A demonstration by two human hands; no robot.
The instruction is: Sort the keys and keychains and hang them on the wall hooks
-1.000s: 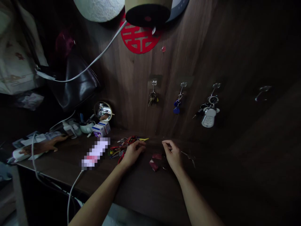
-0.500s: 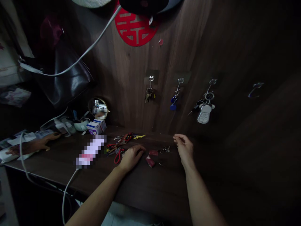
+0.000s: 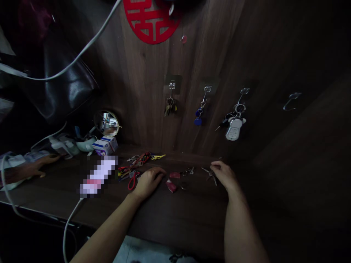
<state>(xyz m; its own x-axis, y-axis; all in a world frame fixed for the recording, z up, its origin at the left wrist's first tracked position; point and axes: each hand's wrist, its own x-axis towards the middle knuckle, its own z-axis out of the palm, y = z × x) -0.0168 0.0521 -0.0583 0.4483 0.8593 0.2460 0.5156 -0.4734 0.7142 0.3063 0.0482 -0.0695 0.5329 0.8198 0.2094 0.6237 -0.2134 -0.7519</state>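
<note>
A small bunch of keys (image 3: 210, 175) lies fanned out at the fingertips of my right hand (image 3: 224, 174). Its thumb and fingers are drawn together at the keys' right end, partly covering them. My left hand (image 3: 150, 182) rests palm down on the shelf, fingers loosely bent, with nothing seen in it. Close to its fingertips are a dark red fob (image 3: 171, 186), a flat reddish tag (image 3: 174, 175), some loose keys (image 3: 189, 171) and a small ring (image 3: 183, 186). To its left sits a heap of keys with a red lanyard loop (image 3: 132, 181) and a yellow strap (image 3: 158, 157).
Hooks on the wooden wall hold brass keys (image 3: 170, 106), blue tags (image 3: 197, 121) and a white key fob (image 3: 234, 129). A bare hook (image 3: 292, 100) is at far right. On the left are a phone (image 3: 99, 176) with its cable, a round mirror (image 3: 107, 123) and boxes (image 3: 105, 145).
My right hand has shifted right and a little lower, uncovering keys its fingers had mostly hidden. My left hand stays in place. The view has tipped slightly down and right.
</note>
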